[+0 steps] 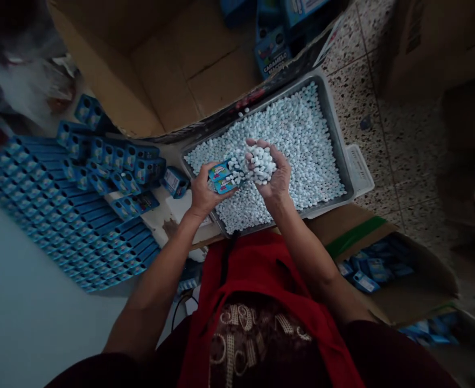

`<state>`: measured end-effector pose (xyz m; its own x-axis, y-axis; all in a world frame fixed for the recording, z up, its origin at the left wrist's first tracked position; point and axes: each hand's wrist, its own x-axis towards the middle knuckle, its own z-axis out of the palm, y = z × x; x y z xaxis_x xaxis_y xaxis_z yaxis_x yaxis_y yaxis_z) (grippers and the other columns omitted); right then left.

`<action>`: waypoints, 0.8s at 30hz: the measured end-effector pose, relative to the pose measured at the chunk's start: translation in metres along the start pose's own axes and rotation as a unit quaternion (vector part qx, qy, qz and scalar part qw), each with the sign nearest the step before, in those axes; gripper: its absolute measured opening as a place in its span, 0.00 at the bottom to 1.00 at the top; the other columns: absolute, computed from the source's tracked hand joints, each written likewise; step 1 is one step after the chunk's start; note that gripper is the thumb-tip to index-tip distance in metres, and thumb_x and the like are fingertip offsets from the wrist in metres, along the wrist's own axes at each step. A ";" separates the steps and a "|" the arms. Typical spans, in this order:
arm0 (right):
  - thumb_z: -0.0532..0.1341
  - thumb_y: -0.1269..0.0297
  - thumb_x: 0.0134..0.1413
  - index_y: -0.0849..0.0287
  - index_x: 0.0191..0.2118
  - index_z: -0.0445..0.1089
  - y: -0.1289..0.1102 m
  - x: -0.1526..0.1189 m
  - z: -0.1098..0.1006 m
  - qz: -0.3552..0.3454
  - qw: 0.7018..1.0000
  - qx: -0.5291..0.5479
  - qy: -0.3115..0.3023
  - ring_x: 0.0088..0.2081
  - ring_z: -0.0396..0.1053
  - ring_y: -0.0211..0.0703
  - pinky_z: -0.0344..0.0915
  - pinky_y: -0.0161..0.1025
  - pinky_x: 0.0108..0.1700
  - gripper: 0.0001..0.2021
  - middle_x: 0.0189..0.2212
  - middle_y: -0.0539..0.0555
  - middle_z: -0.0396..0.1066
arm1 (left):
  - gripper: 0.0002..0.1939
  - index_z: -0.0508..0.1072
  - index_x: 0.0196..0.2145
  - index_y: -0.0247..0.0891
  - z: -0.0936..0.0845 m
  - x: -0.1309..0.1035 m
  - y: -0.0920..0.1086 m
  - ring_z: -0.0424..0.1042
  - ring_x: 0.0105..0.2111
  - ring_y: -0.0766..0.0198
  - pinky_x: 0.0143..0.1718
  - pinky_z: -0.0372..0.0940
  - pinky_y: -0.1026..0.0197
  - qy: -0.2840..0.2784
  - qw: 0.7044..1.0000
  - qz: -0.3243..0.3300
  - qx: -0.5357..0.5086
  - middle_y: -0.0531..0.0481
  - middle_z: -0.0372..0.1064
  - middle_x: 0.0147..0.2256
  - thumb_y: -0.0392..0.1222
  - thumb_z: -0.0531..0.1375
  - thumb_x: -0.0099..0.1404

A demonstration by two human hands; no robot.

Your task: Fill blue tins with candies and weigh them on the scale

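Note:
My left hand (pixel 205 191) is closed around two small blue candy boxes (pixel 220 177) held side by side, with white candies at their right-hand ends. Beside them, my right hand (pixel 277 175) is cupped, palm up, around a heap of small white candies (pixel 260 164). Both hands are over a grey metal tray (pixel 329 108), which is filled with a thick layer of loose pale candies (pixel 302 140). A few candies lie at the tray's far edge, near the large carton. The fingertips of my left hand are partly hidden by the boxes.
Rows of stacked blue boxes (pixel 68 210) stand at the left. A large cardboard carton (pixel 173 64) with blue packs lies beyond the tray. Another carton (pixel 419 275) at the lower right holds several small blue boxes. Speckled floor tiles (pixel 403 156) show at the right.

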<state>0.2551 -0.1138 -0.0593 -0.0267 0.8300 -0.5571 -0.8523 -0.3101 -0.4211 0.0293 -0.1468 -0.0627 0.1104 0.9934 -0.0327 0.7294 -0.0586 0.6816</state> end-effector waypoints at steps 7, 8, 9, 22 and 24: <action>0.71 0.36 0.65 0.49 0.44 0.80 -0.003 -0.027 0.048 -0.058 0.996 -0.062 -0.028 0.54 0.85 0.55 0.86 0.53 0.53 0.20 0.48 0.53 0.86 | 0.48 0.72 0.65 0.44 0.015 -0.007 -0.001 0.85 0.59 0.42 0.62 0.81 0.45 0.033 0.999 0.028 -0.016 0.39 0.82 0.59 0.73 0.80 0.60; 0.71 0.35 0.65 0.49 0.43 0.79 -0.004 -0.029 0.052 -0.071 0.994 -0.074 -0.032 0.58 0.84 0.57 0.85 0.56 0.58 0.21 0.50 0.54 0.85 | 0.47 0.72 0.66 0.44 0.015 -0.007 0.000 0.85 0.59 0.42 0.62 0.81 0.46 0.033 0.999 0.034 -0.012 0.40 0.82 0.59 0.71 0.80 0.61; 0.70 0.33 0.65 0.49 0.42 0.78 -0.005 -0.030 0.054 -0.084 0.992 -0.088 -0.038 0.62 0.82 0.59 0.83 0.58 0.61 0.22 0.51 0.54 0.85 | 0.45 0.72 0.66 0.43 0.015 -0.007 0.001 0.85 0.59 0.42 0.62 0.81 0.46 0.030 0.999 0.044 -0.011 0.40 0.82 0.59 0.69 0.80 0.62; 0.65 0.22 0.63 0.49 0.38 0.80 0.008 -0.033 0.051 -0.134 0.954 -0.242 -0.113 0.59 0.79 0.61 0.72 0.62 0.74 0.31 0.47 0.57 0.80 | 0.42 0.72 0.67 0.44 0.010 -0.008 -0.004 0.84 0.62 0.41 0.67 0.79 0.45 0.016 0.999 0.043 -0.002 0.39 0.82 0.62 0.61 0.80 0.64; 0.65 0.21 0.62 0.48 0.39 0.84 0.009 -0.038 0.048 -0.131 0.942 -0.277 -0.137 0.61 0.79 0.61 0.71 0.62 0.75 0.33 0.49 0.57 0.81 | 0.43 0.74 0.65 0.45 0.013 -0.007 -0.004 0.84 0.62 0.40 0.66 0.79 0.44 0.000 1.000 0.018 0.011 0.39 0.82 0.61 0.63 0.82 0.60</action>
<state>0.2233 -0.1253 -0.0074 -0.0521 0.9765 -0.2090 -0.4476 -0.2099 -0.8693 0.0344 -0.1552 -0.0741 0.1378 0.9904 -0.0083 0.7397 -0.0973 0.6658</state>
